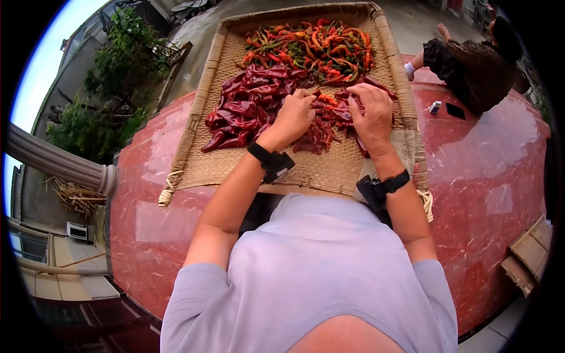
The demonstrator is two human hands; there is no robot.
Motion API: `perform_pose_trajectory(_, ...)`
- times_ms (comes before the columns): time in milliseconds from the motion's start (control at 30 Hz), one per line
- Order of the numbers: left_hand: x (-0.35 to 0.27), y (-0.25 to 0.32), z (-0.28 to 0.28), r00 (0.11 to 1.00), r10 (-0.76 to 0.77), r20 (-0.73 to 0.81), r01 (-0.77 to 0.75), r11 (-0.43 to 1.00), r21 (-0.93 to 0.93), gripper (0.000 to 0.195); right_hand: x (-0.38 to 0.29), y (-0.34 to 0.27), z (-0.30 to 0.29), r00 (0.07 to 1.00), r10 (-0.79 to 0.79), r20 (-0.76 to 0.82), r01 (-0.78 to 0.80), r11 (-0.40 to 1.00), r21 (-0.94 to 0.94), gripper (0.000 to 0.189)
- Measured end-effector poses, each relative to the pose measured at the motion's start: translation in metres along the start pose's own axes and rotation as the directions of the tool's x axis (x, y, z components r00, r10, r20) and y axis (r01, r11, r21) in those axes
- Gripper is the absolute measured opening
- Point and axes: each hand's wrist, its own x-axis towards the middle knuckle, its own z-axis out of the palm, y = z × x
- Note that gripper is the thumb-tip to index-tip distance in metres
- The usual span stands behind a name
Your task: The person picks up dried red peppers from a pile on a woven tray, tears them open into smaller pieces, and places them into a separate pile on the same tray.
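A shallow woven tray (pixel 212 174) of straw-coloured fibre lies before me, holding dried peppers in separate heaps. My left hand (pixel 295 115) is over the middle, its fingertips drawn together at a small dark red pepper tip; whether they grip it is unclear. To its right, my right hand (pixel 373 112) curves over the peppers, thumb and forefinger apart with nothing visible between them. Large glossy dark red peppers (pixel 242 108) are heaped at the left. Thin orange, red and green chilies (pixel 313 46) fill the far end. Shrivelled red peppers (pixel 315 136) lie between my hands.
A person (pixel 476 70) sits at the far right, beside a phone (pixel 455 111) and a small white box (pixel 435 107) on the red tiled floor (pixel 476 176). A stone column (pixel 62 159) and shrubs (pixel 114 75) stand left. A wooden object (pixel 529 253) is at right.
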Motion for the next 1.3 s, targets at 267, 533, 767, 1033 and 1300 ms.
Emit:
perform_pose_trajectory(267,-0.036,0.031,-0.039,0.985,0.171,0.015,-0.151,0.909,-0.389,0.033,-0.005,-0.013,0.007,0.963,-0.132,0.233,0.048,0.940,0.338,0.028)
perform_pose_trajectory(533,-0.094,0.000,-0.087,0.899,-0.393,-0.195,0.434,0.862,0.264,0.037,-0.006,0.006,0.001,0.998,0.040,0.056,-0.030,0.986,-0.166,0.026)
perform_pose_trajectory(767,-0.099,0.004,-0.061,0.897,-0.441,-0.041,0.435,0.858,0.272,0.051,-0.002,-0.003,0.002,0.998,0.044,-0.049,-0.045,0.999,-0.019,0.023)
perform_pose_trajectory(1033,-0.094,-0.014,-0.042,0.914,-0.378,-0.146,0.405,0.857,0.320,0.044,-0.001,-0.004,0.003,0.999,-0.001,-0.051,0.002,1.000,0.013,0.023)
perform_pose_trajectory(1300,-0.096,0.003,-0.058,0.895,-0.370,-0.250,0.396,0.916,0.059,0.036,0.005,-0.012,-0.005,0.988,-0.127,-0.087,0.133,0.989,0.058,0.021)
